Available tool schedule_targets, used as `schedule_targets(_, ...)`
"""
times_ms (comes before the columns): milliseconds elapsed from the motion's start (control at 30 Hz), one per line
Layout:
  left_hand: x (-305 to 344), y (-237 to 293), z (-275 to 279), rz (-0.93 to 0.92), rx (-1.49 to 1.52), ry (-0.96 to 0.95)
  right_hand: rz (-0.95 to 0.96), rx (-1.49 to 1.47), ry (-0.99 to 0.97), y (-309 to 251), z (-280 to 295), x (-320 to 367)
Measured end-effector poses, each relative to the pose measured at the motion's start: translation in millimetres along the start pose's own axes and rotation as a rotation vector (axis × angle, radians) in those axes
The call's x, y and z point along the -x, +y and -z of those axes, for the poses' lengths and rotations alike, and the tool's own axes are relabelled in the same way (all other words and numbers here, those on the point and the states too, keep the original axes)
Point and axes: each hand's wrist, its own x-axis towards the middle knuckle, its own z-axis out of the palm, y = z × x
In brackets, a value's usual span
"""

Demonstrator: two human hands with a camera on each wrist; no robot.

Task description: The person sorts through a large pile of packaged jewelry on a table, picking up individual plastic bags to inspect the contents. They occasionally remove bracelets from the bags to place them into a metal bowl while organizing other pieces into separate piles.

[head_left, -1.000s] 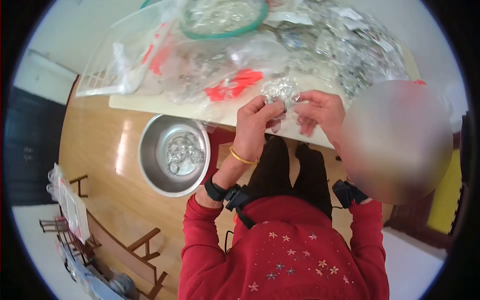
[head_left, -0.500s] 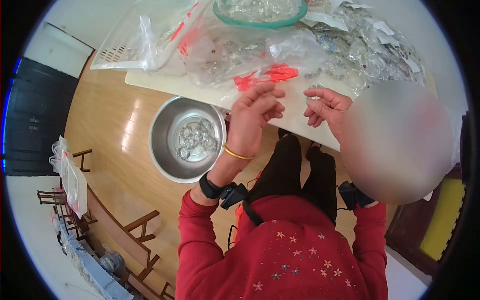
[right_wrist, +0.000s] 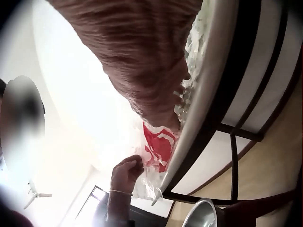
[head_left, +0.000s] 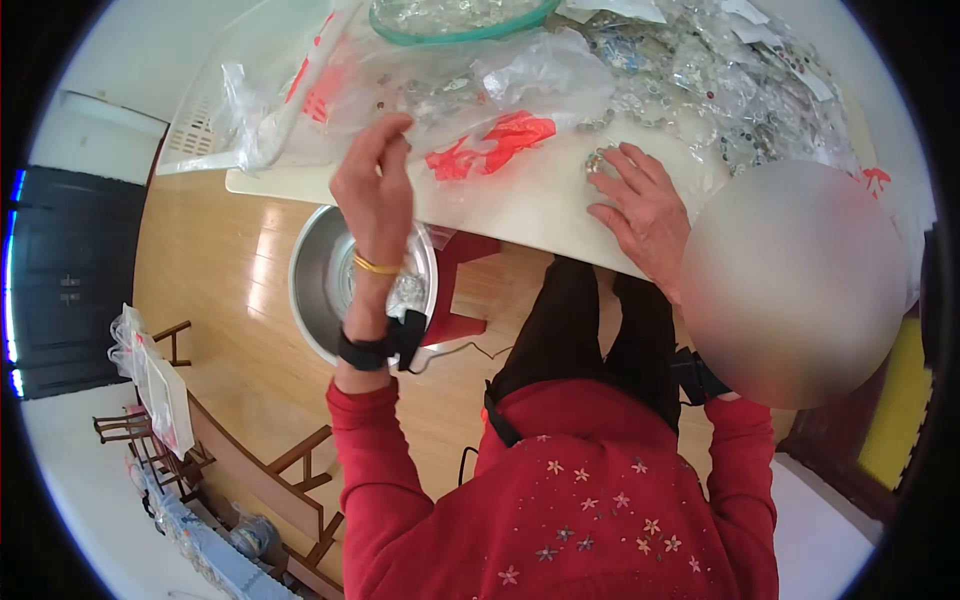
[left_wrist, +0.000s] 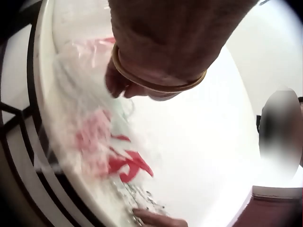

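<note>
My right hand (head_left: 645, 205) lies over the white table (head_left: 480, 215) near its front edge, fingers spread and nearly straight. A small ring of beads, like a bracelet (head_left: 594, 162), lies at its fingertips. Away to the left, my left hand (head_left: 375, 185) is raised near the table edge, above the steel basin (head_left: 313, 275) in the head view. Its fingers bend loosely and nothing shows between them. The basin holds shiny clear packets (head_left: 408, 292), partly hidden by the left forearm.
A clear plastic bag with red print (head_left: 495, 145) lies on the table between the hands. Behind stand a teal-rimmed bowl (head_left: 465, 33) and a white plastic basket (head_left: 195, 150). A heap of clear-wrapped beads (head_left: 690, 85) covers the back right. A red stool (head_left: 462, 290) stands beside the basin.
Both hands held a clear packet together a second ago; it has left them. The left hand has moved left towards the basin. The right hand has spread its fingers at the beads.
</note>
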Motion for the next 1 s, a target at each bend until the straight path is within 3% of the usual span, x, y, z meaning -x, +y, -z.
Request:
schedule_targets(133,-27.2,-48.4,14.2,0.068,-0.22,0.032,-0.014,-0.015,-0.032,3.7,-6.8,9.0)
schedule_targets(300,-29.1,-55.9,12.0,0.088,-0.098,0.17,-0.018,0.01,-0.001,2.6,-8.2,12.1)
schedule_targets(433,-20.8,-53.2,-1.5,0.018,-0.192,0.037,-0.014,0.009,-0.002,1.1,-6.3,10.5)
schedule_targets(500,-11.3,-46.3,-8.4,-0.29,-0.424,-0.26,-0.008,0.007,-0.003,0.4,-6.5,10.1)
schedule_targets(667,-11.7,-48.0,-10.2,-0.352,-0.366,-0.175,-0.013,0.01,-0.004,1.1,-7.1,10.6)
schedule_targets(767,-35.8,-50.0,-0.1,0.037,-0.36,-0.249,-0.008,0.008,-0.008,0.6,-8.2,11.8)
schedule_targets(933,-29.7,-69.8,-6.9,0.073,-0.411,-0.131,-0.085,-0.001,0.073,1.2,-7.4,12.1)
schedule_targets(1000,-14.2,-69.2,-10.4,-0.139,-0.35,0.074,-0.107,0.092,0.14,-0.4,-7.2,12.4)
